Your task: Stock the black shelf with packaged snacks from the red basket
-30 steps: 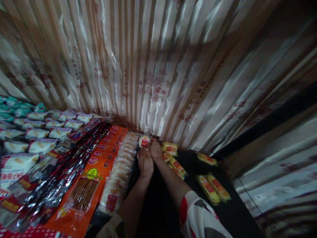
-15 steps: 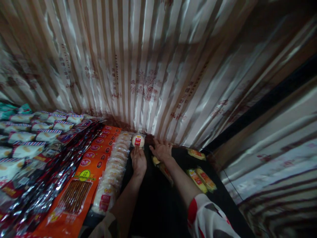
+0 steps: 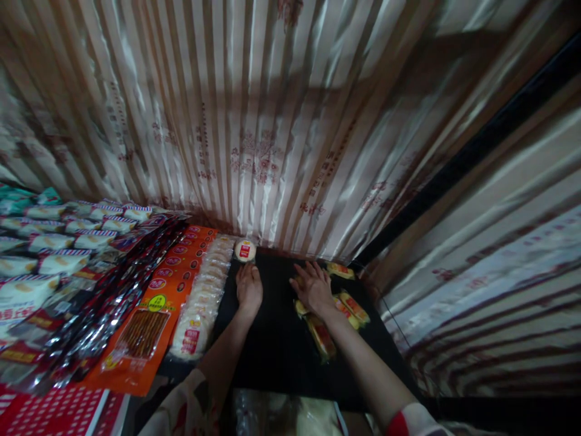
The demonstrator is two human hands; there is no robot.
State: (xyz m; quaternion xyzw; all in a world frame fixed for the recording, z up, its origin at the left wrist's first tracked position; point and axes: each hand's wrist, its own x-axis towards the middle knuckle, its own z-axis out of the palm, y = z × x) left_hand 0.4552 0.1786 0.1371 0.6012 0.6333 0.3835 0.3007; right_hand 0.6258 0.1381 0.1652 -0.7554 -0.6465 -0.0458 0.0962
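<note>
My left hand [image 3: 249,287] rests on the black tabletop [image 3: 272,327], its fingers stretched forward and holding nothing. Just beyond its fingertips lies a round, pale wrapped pastry [image 3: 245,250] with a red label, at the far end of a row of similar wrapped pastries [image 3: 200,312]. My right hand [image 3: 313,287] is open, fingers spread, above yellow-and-red snack packets. One packet [image 3: 321,338] shows below its wrist and a pair [image 3: 351,309] sits to its right. Whether the palm touches a packet is hidden.
Orange snack bags [image 3: 157,309] lie left of the pastry row, beside dark shiny packets [image 3: 118,303] and several white packets [image 3: 54,242]. A pleated curtain [image 3: 254,121] hangs behind the table. A red perforated basket [image 3: 54,409] is at the lower left. Another packet [image 3: 340,270] lies near the back edge.
My left hand has drawn back slightly from the round pastry, which stays at the row's far end. My right hand has moved right, over the packets. The view has shifted, showing more of the near edge.
</note>
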